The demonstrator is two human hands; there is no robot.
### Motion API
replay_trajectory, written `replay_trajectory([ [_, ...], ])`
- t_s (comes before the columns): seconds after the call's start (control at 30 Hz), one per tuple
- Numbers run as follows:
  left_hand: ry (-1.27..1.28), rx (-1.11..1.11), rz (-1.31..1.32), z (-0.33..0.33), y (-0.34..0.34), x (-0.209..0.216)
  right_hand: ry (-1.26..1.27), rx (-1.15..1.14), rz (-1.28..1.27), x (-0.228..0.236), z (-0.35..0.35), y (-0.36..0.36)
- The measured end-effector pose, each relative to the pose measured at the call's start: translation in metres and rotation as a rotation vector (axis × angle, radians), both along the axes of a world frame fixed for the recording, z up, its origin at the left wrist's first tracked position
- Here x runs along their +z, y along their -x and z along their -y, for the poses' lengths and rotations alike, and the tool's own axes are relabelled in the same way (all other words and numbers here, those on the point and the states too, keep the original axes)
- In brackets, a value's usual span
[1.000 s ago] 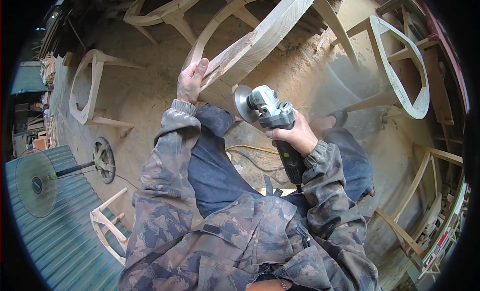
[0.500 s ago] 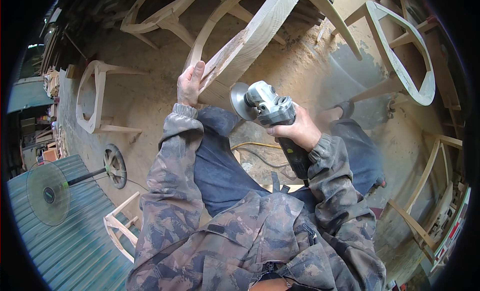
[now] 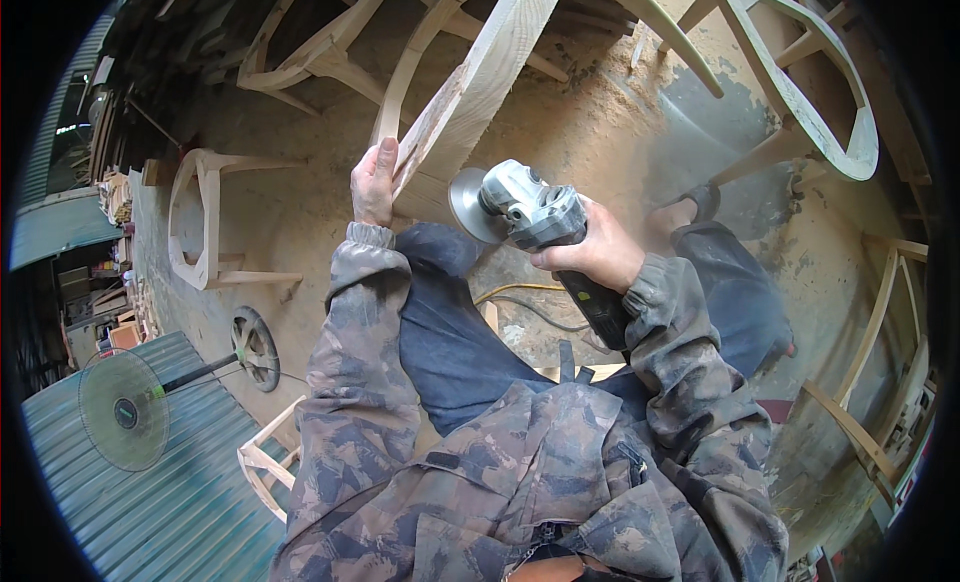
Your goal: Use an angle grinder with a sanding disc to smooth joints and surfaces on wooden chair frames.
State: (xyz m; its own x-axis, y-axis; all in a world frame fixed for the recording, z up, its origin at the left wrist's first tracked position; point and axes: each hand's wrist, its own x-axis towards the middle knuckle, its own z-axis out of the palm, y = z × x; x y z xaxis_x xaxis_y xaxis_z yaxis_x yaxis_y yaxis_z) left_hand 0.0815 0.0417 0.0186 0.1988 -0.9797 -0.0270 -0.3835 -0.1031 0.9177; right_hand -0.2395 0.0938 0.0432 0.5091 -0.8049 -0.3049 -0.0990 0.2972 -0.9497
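Note:
My right hand [image 3: 605, 244] is wrapped round the dark body of an angle grinder [image 3: 535, 210] with a silver-grey head. Its round disc [image 3: 470, 206] is at the near end of a pale wooden frame [image 3: 478, 100], by the lower face; whether the disc touches the wood I cannot tell. My left hand [image 3: 374, 185] grips the left edge of that frame, thumb up along the wood and fingers mostly hidden. A rough, bark-like streak runs along the frame's upper left edge. The frame's near end rests by my left knee.
Several wooden chair frames [image 3: 208, 217] stand around me, one pale frame [image 3: 860, 147] at the far right. A standing fan [image 3: 125, 412] is at the lower left, by corrugated sheeting [image 3: 190, 482]. A yellow cord [image 3: 515, 287] lies between my legs. Sawdust [image 3: 610, 102] covers the floor ahead.
The view has shifted slightly, so the surroundings sit a little differently. The grinder's disc has moved slightly left and tilted against the wood's near end. Both hands keep their grip.

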Motion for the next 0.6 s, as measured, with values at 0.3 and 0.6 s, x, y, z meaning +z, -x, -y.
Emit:
replay_trajectory([
  [0.3, -0.007, -0.008, -0.059, -0.0010, 0.0021, -0.0004, -0.038, -0.004, 0.014, -0.0021, -0.0033, 0.0013],
  [0.6, 0.017, 0.026, -0.027, -0.0011, -0.0041, -0.0046, -0.025, -0.028, -0.028, -0.0028, -0.0064, 0.0010],
])
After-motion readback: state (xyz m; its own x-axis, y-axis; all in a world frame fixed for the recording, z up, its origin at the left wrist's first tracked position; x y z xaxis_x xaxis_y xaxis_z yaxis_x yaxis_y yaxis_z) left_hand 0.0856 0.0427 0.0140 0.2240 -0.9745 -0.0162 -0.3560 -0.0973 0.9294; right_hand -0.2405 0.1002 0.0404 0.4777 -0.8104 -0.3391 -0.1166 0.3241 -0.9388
